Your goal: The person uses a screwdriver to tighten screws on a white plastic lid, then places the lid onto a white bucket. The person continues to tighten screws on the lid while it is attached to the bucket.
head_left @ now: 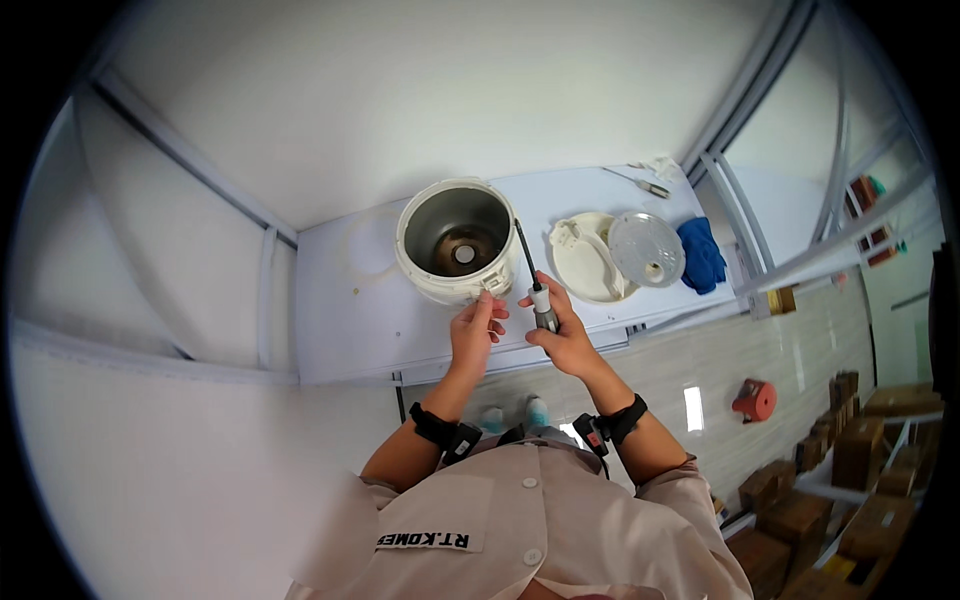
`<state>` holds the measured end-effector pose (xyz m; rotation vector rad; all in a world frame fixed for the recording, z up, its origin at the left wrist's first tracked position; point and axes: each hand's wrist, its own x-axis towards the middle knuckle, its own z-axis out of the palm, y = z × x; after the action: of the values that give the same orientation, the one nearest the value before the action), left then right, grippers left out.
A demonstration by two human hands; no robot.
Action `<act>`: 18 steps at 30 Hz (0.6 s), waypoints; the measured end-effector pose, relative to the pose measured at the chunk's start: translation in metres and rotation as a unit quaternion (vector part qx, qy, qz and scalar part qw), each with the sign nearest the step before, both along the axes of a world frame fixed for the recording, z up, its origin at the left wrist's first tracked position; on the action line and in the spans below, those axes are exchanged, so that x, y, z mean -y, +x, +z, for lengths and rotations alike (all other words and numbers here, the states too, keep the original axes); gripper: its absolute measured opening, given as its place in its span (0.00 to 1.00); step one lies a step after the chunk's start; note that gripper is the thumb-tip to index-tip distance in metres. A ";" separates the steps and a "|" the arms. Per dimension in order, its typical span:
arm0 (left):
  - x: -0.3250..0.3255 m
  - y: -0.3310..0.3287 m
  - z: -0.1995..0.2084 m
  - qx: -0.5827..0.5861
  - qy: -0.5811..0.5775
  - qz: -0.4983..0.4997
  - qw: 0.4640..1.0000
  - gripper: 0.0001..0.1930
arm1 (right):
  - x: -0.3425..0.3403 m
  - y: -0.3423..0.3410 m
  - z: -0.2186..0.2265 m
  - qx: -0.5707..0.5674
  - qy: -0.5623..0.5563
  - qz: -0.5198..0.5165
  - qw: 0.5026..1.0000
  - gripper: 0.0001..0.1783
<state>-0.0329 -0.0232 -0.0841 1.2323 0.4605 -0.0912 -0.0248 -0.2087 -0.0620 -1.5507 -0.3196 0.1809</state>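
Clamping fingers round a screwdriver [543, 305], the right hand [568, 338] sat at four o'clock of the white pot [455, 215]; at five, the left hand [474, 332] curled its fingers, whether pinching I couldn't tell.

The left hand [475, 328] was at the near side of the white pot [442, 288]. Right of this pot were the right hand [568, 340], which held a screwdriver [541, 298] (its shaft was dark), and a blue cloth [702, 256].

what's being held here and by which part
The right hand holds a screwdriver by its handle. The left hand is at the white pot's front; whether it grips anything is unclear.
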 end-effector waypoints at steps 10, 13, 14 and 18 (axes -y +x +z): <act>0.014 -0.005 -0.014 0.048 0.109 0.168 0.979 0.22 | 0.000 0.036 -0.020 -0.029 0.004 0.097 0.995 0.27; 0.013 -0.007 -0.017 0.043 0.105 0.164 0.980 0.20 | 0.002 0.039 -0.023 -0.001 0.001 0.111 0.994 0.28; 0.016 -0.008 -0.015 0.038 0.084 0.169 0.981 0.20 | 0.004 0.040 -0.022 0.007 -0.001 0.113 0.994 0.29; 0.017 -0.008 -0.011 0.039 0.050 0.183 0.981 0.21 | 0.005 0.043 -0.008 -0.051 0.020 0.137 0.989 0.33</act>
<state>-0.0414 -0.0401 -0.0954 1.2260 0.6211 0.2968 0.0180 -0.2139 -0.0701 -1.4478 -0.4523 0.4643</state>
